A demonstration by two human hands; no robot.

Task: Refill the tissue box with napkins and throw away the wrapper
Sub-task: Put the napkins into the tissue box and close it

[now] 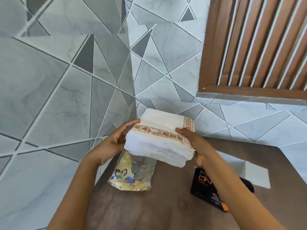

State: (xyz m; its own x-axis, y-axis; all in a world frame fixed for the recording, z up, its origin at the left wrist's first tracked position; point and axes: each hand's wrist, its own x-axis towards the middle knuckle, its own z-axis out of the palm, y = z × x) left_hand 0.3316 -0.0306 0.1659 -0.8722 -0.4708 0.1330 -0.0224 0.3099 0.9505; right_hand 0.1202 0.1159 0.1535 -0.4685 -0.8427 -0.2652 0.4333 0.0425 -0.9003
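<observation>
While both hands hold it, napkin stack sits above desk's far-left corner.
Left grip clasps one side, right grip the other; wrapper flat beneath, box right.

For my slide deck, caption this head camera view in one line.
Both hands, left hand and right hand, hold a white orange-bordered napkin stack above its empty printed plastic wrapper.

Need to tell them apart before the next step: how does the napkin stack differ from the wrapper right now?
The napkin stack is held up between the left hand and right hand; the wrapper lies flat on the brown table, not gripped. The napkin stack is thick and white with an orange patterned border; the wrapper is thin, partly clear, with colourful print. The wrapper looks emptied. Both are near the table's wall-side corner.
</observation>
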